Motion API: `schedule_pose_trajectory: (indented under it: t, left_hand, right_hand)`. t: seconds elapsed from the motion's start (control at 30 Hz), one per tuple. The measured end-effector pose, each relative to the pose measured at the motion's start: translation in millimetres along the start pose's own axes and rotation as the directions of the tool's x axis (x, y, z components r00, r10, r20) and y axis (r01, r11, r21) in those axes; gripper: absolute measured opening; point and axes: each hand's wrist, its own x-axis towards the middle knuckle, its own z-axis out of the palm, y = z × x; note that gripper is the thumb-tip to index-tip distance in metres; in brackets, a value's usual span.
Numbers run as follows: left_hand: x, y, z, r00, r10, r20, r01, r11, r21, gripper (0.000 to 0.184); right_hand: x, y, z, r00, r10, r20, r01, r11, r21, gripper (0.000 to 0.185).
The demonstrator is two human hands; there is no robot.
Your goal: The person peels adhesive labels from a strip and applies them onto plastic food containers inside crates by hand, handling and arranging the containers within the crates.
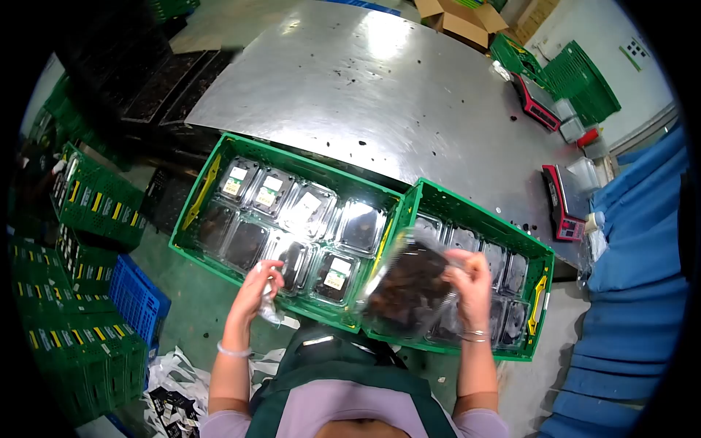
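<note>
My right hand (471, 281) grips the edge of a clear plastic clamshell box (409, 288) with dark brown contents. The box is tilted and blurred by motion, above the left side of the right green crate (542, 306). Clear boxes of dark contents stand in rows in that crate. My left hand (261, 286) is at the front rim of the left green crate (219, 269), fingers curled. A crumpled whitish piece (269, 310), its material unclear, hangs from its palm. In the left crate are several clamshells, some bearing labels, such as a labelled clamshell (336, 276).
Behind the crates is a metal table (314, 95) with dark crumbs. Two red scales (539, 102) stand along its right side, near a green basket (584, 80) and a cardboard box (464, 22). Stacked green crates (80, 343) are at left, a blue curtain (628, 292) at right.
</note>
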Motion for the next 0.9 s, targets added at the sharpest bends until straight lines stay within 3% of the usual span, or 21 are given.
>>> schedule_pose_trajectory:
  t: [0.07, 0.13, 0.17, 0.2, 0.23, 0.3, 0.37, 0.43, 0.47, 0.5, 0.57, 0.7, 0.73, 0.77, 0.83, 0.9]
  left_hand:
    - [-32.9, 6.2, -1.0, 0.995, 0.077, -0.060, -0.085, 0.985, -0.147, 0.046]
    - [-62.7, 10.6, 4.1, 0.976, 0.123, -0.181, -0.166, 0.955, -0.245, 0.054]
    - [-78.4, 10.7, 6.7, 0.959, 0.100, -0.266, -0.166, 0.957, -0.240, 0.055]
    - [-92.3, 12.6, 17.1, 0.953, 0.096, -0.287, -0.183, 0.938, -0.293, 0.054]
    - [-100.8, 6.2, 23.7, 0.950, 0.073, -0.303, -0.174, 0.930, -0.323, 0.051]
    - [-104.8, -10.7, 47.4, 0.916, 0.105, -0.388, -0.203, 0.954, -0.221, 0.040]
    - [-103.2, -26.5, 63.3, 0.877, 0.208, -0.434, -0.268, 0.960, -0.083, 0.035]
    - [-110.6, -25.7, 68.6, 0.849, 0.230, -0.475, -0.333, 0.932, -0.143, 0.031]
    - [-113.0, -24.2, 68.3, 0.819, 0.254, -0.515, -0.367, 0.922, -0.128, 0.031]
    - [-118.9, -25.5, 62.4, 0.806, 0.279, -0.522, -0.395, 0.910, -0.124, 0.031]
    - [-136.3, -24.3, 44.1, 0.829, 0.222, -0.514, -0.418, 0.856, -0.305, 0.029]
    - [-164.7, -14.5, 2.0, 0.775, 0.397, -0.492, -0.444, 0.896, 0.024, 0.017]
    - [-170.4, -13.0, -15.7, 0.711, 0.465, -0.527, -0.385, 0.885, 0.261, 0.017]
    - [-176.0, -5.5, -30.6, 0.712, 0.470, -0.522, -0.393, 0.883, 0.257, 0.017]
    - [-190.3, 8.5, -55.9, 0.616, 0.617, -0.489, -0.305, 0.760, 0.573, 0.018]
    - [-198.5, 12.7, -78.6, 0.619, 0.617, -0.487, -0.324, 0.765, 0.557, 0.018]
  right_hand:
    - [13.0, 29.4, 31.4, 0.987, -0.005, 0.160, -0.001, 0.999, 0.036, 0.024]
    - [27.7, 72.2, 47.5, 0.964, 0.015, 0.265, 0.057, 0.964, -0.261, 0.025]
    - [32.3, 79.3, 65.0, 0.946, -0.008, 0.323, 0.148, 0.899, -0.412, 0.027]
    - [33.5, 84.1, 74.1, 0.903, -0.214, 0.373, 0.394, 0.757, -0.521, 0.031]
    - [33.5, 90.2, 81.8, 0.792, -0.420, 0.442, 0.610, 0.546, -0.574, 0.036]
    - [16.7, 74.9, 107.8, 0.740, -0.229, 0.632, 0.528, 0.780, -0.335, 0.043]
    - [-15.9, 65.9, 143.6, 0.516, -0.067, 0.854, 0.391, 0.906, -0.164, 0.041]
    - [-48.2, 49.6, 180.2, 0.310, -0.115, 0.944, 0.523, 0.849, -0.068, 0.039]
    - [-54.6, 48.5, 192.6, 0.272, -0.163, 0.948, 0.592, 0.805, -0.031, 0.036]
    - [-60.6, 48.2, 205.7, 0.270, -0.220, 0.937, 0.651, 0.759, -0.009, 0.028]
    - [-66.5, 54.7, 230.5, 0.274, -0.243, 0.931, 0.603, 0.797, 0.031, 0.019]
    - [-83.9, 57.5, 277.6, 0.411, -0.183, 0.893, 0.471, 0.881, -0.037, 0.014]
    - [-91.1, 61.1, 288.9, 0.415, -0.170, 0.894, 0.430, 0.902, -0.029, 0.015]
    - [-98.8, 65.8, 301.6, 0.434, -0.178, 0.883, 0.418, 0.908, -0.023, 0.017]
    - [-111.7, 67.6, 324.5, 0.418, -0.144, 0.897, 0.415, 0.908, -0.048, 0.019]
    - [-123.3, 63.6, 344.0, 0.419, -0.131, 0.899, 0.422, 0.904, -0.065, 0.019]
